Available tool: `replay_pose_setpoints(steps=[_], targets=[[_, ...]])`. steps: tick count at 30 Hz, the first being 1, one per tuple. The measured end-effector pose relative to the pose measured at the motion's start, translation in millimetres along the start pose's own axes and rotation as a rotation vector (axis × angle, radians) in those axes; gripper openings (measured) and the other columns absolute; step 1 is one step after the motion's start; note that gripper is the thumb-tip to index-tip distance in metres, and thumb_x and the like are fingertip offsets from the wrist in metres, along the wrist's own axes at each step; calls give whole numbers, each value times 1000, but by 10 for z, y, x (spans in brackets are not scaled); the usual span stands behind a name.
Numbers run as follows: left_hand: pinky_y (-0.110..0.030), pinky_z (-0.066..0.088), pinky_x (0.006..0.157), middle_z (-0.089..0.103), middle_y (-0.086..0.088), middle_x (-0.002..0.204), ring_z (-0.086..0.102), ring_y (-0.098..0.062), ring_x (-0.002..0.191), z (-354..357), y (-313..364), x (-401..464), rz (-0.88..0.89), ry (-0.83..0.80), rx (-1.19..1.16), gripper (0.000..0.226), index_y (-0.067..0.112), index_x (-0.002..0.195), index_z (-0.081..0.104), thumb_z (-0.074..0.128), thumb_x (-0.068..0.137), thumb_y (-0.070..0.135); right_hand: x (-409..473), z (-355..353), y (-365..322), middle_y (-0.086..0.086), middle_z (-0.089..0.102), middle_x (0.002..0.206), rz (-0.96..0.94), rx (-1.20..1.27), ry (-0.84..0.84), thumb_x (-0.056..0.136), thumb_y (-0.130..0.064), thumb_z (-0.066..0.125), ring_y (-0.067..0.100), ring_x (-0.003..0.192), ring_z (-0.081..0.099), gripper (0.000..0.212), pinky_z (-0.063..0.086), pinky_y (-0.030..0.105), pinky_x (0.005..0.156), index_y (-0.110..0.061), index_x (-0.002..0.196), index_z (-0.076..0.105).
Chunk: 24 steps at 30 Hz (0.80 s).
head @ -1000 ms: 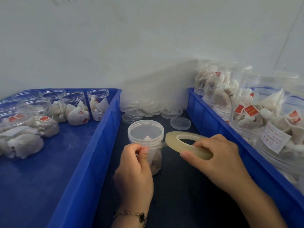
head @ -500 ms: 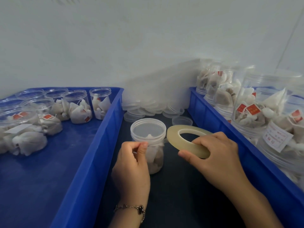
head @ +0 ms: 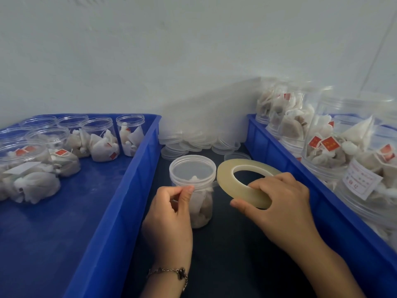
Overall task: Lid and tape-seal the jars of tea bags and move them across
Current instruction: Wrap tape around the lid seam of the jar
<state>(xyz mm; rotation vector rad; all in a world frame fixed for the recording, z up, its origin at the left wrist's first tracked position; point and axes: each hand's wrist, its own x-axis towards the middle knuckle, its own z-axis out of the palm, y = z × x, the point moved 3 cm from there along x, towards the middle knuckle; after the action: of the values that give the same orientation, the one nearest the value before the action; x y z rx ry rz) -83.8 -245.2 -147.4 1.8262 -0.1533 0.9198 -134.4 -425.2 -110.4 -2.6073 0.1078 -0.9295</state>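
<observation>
Pale grey-white wall [head: 193, 50] fills the upper view, meeting a second wall at a corner far right. Dark work surface [head: 225, 254] runs along the middle. Metal chain bracelet [head: 169, 272] with dark charm at lower centre.

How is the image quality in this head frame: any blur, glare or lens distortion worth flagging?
Head view: lighting is soft and even, with no hard shadows. The hands, the jar and the tape roll in the middle are fairly sharp. The lids at the back and the jars in the right bin look smeared. The wide lens splays the bin walls outward.
</observation>
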Motion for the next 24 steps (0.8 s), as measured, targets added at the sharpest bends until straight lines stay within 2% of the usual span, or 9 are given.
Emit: replay_pose_setpoints(steps=[8,11,16,19,24], targets=[[-17,37,46,58,13,65,56,-2,60,-1,24,8,-25,3,-13,24,31,77,51,51,76,55,1,3,2,-33,40,74,-4,-1,-2,61,-77,44,4,91,36,51,19,31,84,-33,79,65],[-15,34,49,57,16,68,55,0,61,-16,-1,27,-142,43,-65,25,38,71,44,57,66,59,6,4,5,-34,40,76,0,-6,-11,61,-76,46,2,91,33,50,18,30,84,-34,81,65],[-11,44,52,62,10,62,59,-3,60,32,-78,34,-214,37,-242,28,31,67,58,59,61,59,-2,8,10,-34,42,76,-4,15,-4,63,-70,55,0,89,32,44,16,28,83,-32,81,66],[-11,44,53,63,9,63,59,-4,60,38,-95,30,-196,38,-266,25,32,68,60,60,63,56,-1,16,16,-34,42,76,-6,17,0,63,-68,58,-3,88,30,41,15,26,82,-32,80,66],[-13,44,55,63,8,67,60,-6,63,40,-85,11,-109,-3,-196,26,28,76,61,55,71,54,1,23,15,-35,42,76,-11,21,20,61,-77,45,-1,89,32,54,15,27,82,-32,80,67]])
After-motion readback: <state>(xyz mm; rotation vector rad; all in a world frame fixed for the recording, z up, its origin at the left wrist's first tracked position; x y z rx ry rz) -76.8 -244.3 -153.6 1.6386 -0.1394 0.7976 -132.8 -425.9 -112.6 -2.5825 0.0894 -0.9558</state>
